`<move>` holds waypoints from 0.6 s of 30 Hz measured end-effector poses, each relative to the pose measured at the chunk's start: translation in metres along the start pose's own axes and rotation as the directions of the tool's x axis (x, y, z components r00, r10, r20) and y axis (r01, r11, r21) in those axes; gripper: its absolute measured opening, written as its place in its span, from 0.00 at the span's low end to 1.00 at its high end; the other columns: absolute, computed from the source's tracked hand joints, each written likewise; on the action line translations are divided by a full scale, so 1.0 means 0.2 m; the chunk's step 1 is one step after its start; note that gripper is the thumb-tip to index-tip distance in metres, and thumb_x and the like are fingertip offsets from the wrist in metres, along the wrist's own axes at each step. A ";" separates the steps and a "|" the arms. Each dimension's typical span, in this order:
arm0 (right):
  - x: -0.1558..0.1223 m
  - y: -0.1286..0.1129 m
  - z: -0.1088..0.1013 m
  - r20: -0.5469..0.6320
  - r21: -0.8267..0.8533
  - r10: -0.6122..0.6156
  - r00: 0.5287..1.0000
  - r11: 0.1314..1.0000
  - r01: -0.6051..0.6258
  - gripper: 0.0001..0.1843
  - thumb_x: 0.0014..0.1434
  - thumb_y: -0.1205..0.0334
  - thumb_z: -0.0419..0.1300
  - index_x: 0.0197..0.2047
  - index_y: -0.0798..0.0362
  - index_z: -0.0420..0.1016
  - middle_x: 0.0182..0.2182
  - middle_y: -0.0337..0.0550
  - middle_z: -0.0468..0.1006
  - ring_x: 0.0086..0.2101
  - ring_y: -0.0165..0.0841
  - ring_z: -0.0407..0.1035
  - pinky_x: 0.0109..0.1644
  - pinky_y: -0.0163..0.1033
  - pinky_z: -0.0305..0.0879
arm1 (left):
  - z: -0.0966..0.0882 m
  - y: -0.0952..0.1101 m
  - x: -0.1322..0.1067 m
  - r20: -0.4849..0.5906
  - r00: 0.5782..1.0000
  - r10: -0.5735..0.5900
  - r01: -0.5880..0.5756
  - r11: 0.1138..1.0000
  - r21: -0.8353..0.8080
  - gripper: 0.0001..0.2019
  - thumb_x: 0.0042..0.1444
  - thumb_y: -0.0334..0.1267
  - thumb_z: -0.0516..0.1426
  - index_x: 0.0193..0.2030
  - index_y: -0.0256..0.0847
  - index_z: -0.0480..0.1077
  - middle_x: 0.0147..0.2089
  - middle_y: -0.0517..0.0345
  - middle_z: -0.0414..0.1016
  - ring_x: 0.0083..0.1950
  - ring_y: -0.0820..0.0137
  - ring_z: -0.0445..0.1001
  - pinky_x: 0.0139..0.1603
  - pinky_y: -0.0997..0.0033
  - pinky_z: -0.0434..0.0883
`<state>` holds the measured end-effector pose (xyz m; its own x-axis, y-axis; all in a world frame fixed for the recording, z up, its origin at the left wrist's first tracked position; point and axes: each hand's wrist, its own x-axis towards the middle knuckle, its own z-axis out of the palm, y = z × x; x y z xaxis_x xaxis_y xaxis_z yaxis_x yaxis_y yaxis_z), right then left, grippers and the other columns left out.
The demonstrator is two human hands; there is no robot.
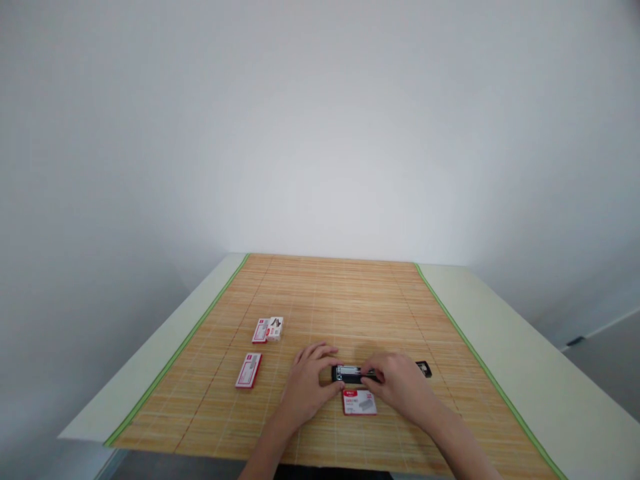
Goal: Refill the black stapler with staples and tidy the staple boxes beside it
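A black stapler (345,379) lies lengthwise on the bamboo mat, opened out, with a silvery strip in its channel. My left hand (309,383) holds the stapler's left end between thumb and forefinger, its other fingers spread above the mat. Over the middle of the stapler, my right hand (393,380) is closed in a pinch at the channel; whatever its fingertips grip is hidden. Past that hand, the stapler's black far end sticks out to the right. Just in front of the stapler lies a red and white box (359,403), apparently of staples.
To the left lie another red and white box (249,371) and, farther back, a similar box (260,331) touching a small white box (275,328). The bamboo mat (330,293) has green edges and covers much of a white table (500,320) against a wall.
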<state>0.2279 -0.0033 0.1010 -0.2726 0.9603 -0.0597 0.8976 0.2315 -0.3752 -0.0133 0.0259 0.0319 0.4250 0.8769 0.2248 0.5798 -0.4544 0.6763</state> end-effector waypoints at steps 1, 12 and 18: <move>0.00 -0.01 0.01 0.011 -0.004 -0.005 1.000 1.000 0.005 0.09 0.62 0.56 0.63 0.43 0.41 0.85 0.32 0.38 0.84 0.33 0.35 0.75 0.37 0.36 0.56 | 0.00 0.00 0.00 0.000 1.000 -0.002 0.002 1.000 0.002 0.20 0.52 0.42 0.71 0.52 0.58 0.79 0.64 0.62 0.75 0.70 0.55 0.64 0.71 0.47 0.58; -0.06 0.05 -0.04 -0.205 0.120 -0.018 0.979 0.992 0.044 0.11 0.60 0.53 0.66 0.45 0.44 0.83 0.39 0.44 0.81 0.41 0.42 0.74 0.45 0.42 0.65 | 0.00 0.01 0.00 -0.005 1.000 -0.002 0.002 1.000 -0.014 0.19 0.53 0.42 0.70 0.53 0.57 0.80 0.64 0.60 0.75 0.70 0.54 0.64 0.71 0.47 0.58; -0.30 0.47 -0.01 -0.391 0.533 0.408 0.825 0.831 -0.158 0.41 0.56 0.41 0.68 0.69 0.44 0.67 0.40 0.44 0.76 0.33 0.38 0.71 0.37 0.43 0.69 | -0.01 0.01 0.00 0.012 1.000 -0.017 0.018 1.000 -0.006 0.20 0.52 0.42 0.71 0.53 0.57 0.80 0.64 0.61 0.75 0.70 0.54 0.64 0.71 0.47 0.58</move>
<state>0.3296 -0.0384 0.0714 0.2764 0.9478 0.1592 0.6041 -0.0425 -0.7958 -0.0133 0.0250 0.0345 0.4231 0.8827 0.2045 0.5828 -0.4379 0.6845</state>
